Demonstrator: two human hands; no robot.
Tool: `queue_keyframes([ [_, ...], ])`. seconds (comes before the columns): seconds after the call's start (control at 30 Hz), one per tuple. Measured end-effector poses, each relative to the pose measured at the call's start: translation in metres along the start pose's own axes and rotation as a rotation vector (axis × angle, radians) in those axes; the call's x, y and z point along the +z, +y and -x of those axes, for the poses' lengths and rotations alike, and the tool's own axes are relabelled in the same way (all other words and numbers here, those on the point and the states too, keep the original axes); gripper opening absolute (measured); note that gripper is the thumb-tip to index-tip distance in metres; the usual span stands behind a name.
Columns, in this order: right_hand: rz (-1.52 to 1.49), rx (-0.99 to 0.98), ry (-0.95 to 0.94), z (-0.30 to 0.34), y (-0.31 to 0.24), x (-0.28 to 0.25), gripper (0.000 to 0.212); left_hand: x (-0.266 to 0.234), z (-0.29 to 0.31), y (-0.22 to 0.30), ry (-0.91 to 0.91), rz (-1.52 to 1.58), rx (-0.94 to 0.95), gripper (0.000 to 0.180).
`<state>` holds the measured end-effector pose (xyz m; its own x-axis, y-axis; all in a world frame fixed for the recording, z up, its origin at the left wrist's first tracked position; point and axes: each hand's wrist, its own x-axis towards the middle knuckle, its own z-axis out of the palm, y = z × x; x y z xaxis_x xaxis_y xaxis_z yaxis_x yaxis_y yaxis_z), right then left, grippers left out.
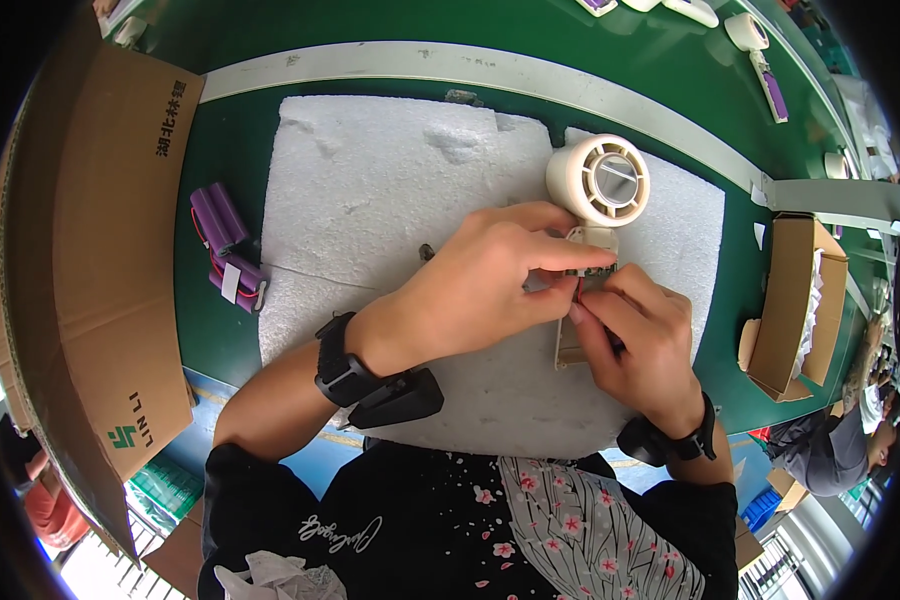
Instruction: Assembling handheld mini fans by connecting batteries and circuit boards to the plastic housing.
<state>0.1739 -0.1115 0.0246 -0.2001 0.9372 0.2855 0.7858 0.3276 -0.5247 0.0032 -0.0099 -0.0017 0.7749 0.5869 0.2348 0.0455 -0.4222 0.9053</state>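
A cream handheld fan [568,184] lies on a white foam sheet, its round spoked head at the far end and its handle toward me. The handle is an open shell [570,352] with a small green circuit board [598,268] near its top. My left hand [470,285] is closed on the upper handle, its index finger stretched across the board and its thumb below. Beside it, my right hand [642,340] pinches at a thin red wire [579,288] just under the board. My fingers hide much of the handle and the wire ends.
Purple battery packs [220,220] with red wires lie left of the foam sheet [370,180]. A large cardboard box [120,250] stands at the left, a smaller open one [790,310] at the right. Beyond a pale rail [390,60], more fan parts [748,32] rest on the green bench.
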Motion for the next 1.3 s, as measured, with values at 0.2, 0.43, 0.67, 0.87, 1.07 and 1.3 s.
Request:
queue_keyframes([
  [0.2, 0.026, 0.052, 0.009, 0.003, 0.002, -0.004, 0.011, 0.005, 0.000, 0.002, 0.058, 0.020, -0.008, 0.037],
  [0.43, -0.107, 0.155, 0.034, 0.003, 0.007, -0.008, 0.010, 0.006, 0.000, 0.000, 0.087, -0.026, 0.021, 0.037],
  [0.67, -0.145, 0.158, 0.021, 0.004, 0.014, -0.010, 0.016, 0.008, -0.001, 0.004, 0.095, -0.038, -0.002, 0.037],
  [0.87, -0.129, 0.261, 0.070, 0.004, 0.009, -0.006, 0.037, 0.005, 0.000, 0.006, 0.051, -0.008, -0.022, 0.038],
  [1.07, -0.115, 0.241, 0.132, -0.002, 0.009, -0.003, 0.041, 0.004, 0.001, 0.005, 0.046, 0.005, 0.005, 0.035],
  [1.3, -0.126, 0.236, 0.082, -0.001, 0.010, -0.003, 0.045, 0.007, 0.000, 0.006, 0.097, -0.011, 0.040, 0.034],
])
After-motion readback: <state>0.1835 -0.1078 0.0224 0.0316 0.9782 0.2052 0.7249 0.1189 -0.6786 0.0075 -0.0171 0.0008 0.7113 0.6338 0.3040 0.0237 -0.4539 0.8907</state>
